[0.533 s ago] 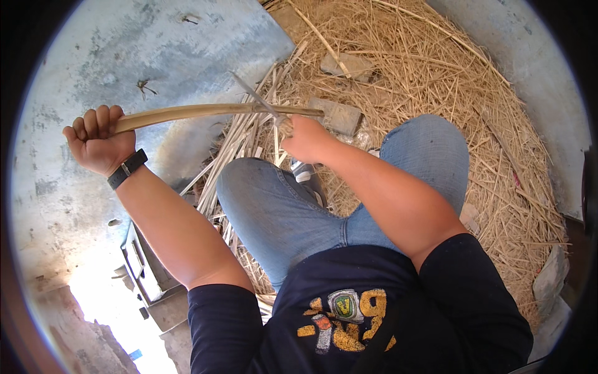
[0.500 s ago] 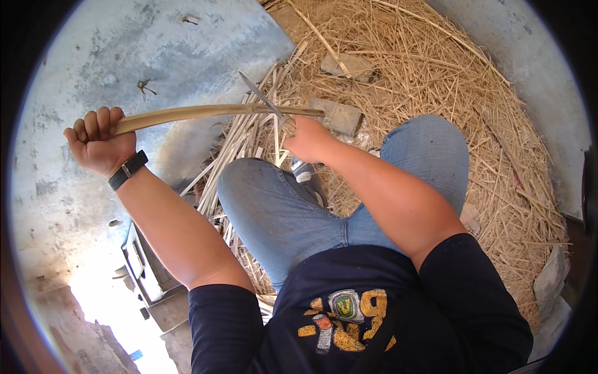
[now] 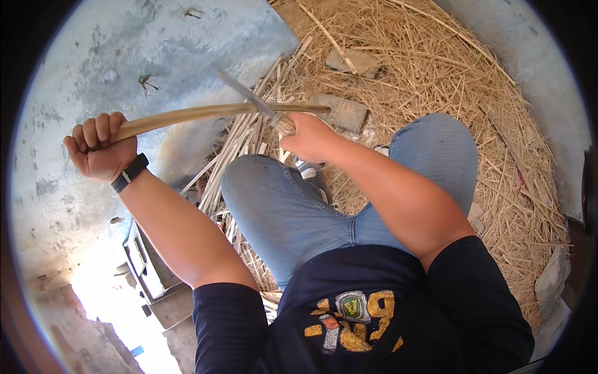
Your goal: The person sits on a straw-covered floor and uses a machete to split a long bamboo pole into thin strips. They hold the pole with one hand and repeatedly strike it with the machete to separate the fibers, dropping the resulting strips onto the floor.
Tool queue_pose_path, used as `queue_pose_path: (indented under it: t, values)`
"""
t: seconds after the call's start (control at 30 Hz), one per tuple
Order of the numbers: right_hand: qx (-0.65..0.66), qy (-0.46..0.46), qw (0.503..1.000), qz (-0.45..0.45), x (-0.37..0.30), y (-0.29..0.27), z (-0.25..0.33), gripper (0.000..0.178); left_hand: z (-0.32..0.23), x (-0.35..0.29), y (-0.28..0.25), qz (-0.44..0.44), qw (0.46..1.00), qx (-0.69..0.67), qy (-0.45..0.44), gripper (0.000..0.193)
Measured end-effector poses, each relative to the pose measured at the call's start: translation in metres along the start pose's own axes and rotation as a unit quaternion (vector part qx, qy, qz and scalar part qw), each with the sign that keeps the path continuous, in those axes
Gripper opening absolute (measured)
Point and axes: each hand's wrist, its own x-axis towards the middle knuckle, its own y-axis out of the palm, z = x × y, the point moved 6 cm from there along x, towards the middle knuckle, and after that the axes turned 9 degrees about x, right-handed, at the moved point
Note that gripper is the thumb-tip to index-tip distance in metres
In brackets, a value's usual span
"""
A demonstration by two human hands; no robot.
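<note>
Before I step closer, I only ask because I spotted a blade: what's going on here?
The person's left hand grips one end of a long, curved wooden strip. The right hand holds a knife that crosses it nearer the other end; the knife is blurred, so whether it is cutting is unclear. Loose straw and pale strips lie below.

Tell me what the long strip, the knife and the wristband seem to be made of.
Strip: probably split bamboo or wood, smooth and fairly matte, judging by its slender, pale tan length. Knife: blade likely metal, being grey and thin, though blur hides its finish; the tan handle could be wood or wrapped. Wristband: perhaps rubber or fabric, dull black.
</note>
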Motion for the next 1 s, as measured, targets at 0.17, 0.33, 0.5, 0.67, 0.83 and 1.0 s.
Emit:
queue_pose_path:
  t: [0.17,0.33,0.5,0.67,0.83,1.0]
  values:
    - [-0.034,-0.076,0.995,-0.061,0.008,0.0,-0.005,0.05,0.002,0.005,0.006,0.014,1.0,-0.005,-0.01,0.045]
    - [-0.116,-0.044,0.983,-0.134,0.007,-0.012,0.0,0.051,0.003,0.006,0.012,0.029,0.999,-0.012,-0.014,0.046]
    - [0.004,-0.098,0.994,-0.052,0.01,-0.004,0.001,0.052,0.004,0.01,0.023,0.088,0.994,-0.053,-0.033,0.048]
    - [0.028,0.016,0.998,-0.049,0.021,-0.007,-0.026,0.053,0.005,0.006,0.019,0.018,1.0,-0.006,-0.005,0.048]
    - [0.047,0.034,0.998,-0.015,0.004,-0.007,-0.007,0.055,0.002,0.002,0.016,0.026,0.999,-0.023,-0.007,0.048]
    - [-0.058,-0.139,0.979,-0.137,0.021,-0.007,-0.014,0.056,0.003,0.003,0.017,-0.001,1.0,-0.004,0.0,0.048]
